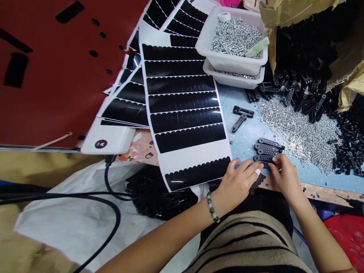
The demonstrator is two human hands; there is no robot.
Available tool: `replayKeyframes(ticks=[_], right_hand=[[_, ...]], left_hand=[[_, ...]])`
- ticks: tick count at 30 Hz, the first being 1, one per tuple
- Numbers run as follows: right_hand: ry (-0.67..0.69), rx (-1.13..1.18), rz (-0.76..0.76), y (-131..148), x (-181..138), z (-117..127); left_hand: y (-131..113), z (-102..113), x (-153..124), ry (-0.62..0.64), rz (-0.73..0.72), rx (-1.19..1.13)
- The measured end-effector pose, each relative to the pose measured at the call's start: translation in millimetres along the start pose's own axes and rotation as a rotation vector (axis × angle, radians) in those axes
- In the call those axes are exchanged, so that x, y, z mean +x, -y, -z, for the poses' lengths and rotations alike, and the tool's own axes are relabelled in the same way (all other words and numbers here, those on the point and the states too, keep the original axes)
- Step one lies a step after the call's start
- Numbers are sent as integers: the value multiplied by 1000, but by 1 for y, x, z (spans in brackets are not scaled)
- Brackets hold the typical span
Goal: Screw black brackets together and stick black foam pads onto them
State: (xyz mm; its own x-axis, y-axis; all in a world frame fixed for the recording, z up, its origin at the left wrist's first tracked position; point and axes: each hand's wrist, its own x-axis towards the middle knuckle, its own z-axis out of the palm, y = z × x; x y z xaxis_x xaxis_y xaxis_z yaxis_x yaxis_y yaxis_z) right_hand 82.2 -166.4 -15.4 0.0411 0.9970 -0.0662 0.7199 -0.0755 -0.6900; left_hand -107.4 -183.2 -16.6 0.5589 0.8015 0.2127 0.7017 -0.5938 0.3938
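Observation:
Several black slotted plastic links (265,151) lie side by side in a short row near the table's front edge. My left hand (237,184) reaches in from the left, fingers stretched, its tips by the near end of the row. White tape wraps one of its fingers, and a bead bracelet (212,207) circles the wrist. With thumb and index finger bent together, my right hand (286,180) grips the right end of the nearest black link (264,164), partly hidden by the fingers. Two more black links (239,122) lie farther back.
Loose silver screws (320,140) and nuts (274,113) are heaped right of the row. Behind stand a white tub (203,41) of screws and an open carton (273,49) among black parts. Sticker sheets (193,148) and a white power bank (122,139) lie left.

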Motion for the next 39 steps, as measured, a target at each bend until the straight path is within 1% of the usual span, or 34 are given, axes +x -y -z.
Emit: replayKeyframes(ticks=[3,5,6,8,9,10,11,12,15,17,20,23,26,31,34,39], right_hand=[[-24,-209,94,5,1,9],[-29,-207,192,9,1,15],[9,-152,264,12,0,17],[155,11,413,19,-2,19],[232,87,464,23,-3,19],[282,148,483,25,-4,18],[294,196,463,26,-4,17],[268,246,407,26,-3,16],[106,427,125,17,4,11],[46,514,-25,8,9,6],[33,526,-117,-1,14,-3],[3,467,-118,-2,15,-10],[-20,443,-113,-1,14,-12],[-7,436,-100,-1,13,-11],[-1,359,-54,1,14,-11],[-69,145,30,6,17,-9]], left_hand=[[1,5,3,20,30,-78],[3,9,6,27,56,-154],[3,12,7,26,66,-193],[5,16,9,22,76,-262],[5,18,10,17,75,-292],[6,19,10,6,74,-319],[8,20,10,-14,78,-340],[9,21,9,-44,89,-352],[14,20,6,-123,127,-290],[16,16,4,-113,107,-193],[17,9,2,-63,54,-74],[16,5,2,-42,44,-19],[15,5,2,-22,39,5],[15,7,2,-6,39,5],[15,6,3,-5,40,1],[14,5,9,20,51,-8]])
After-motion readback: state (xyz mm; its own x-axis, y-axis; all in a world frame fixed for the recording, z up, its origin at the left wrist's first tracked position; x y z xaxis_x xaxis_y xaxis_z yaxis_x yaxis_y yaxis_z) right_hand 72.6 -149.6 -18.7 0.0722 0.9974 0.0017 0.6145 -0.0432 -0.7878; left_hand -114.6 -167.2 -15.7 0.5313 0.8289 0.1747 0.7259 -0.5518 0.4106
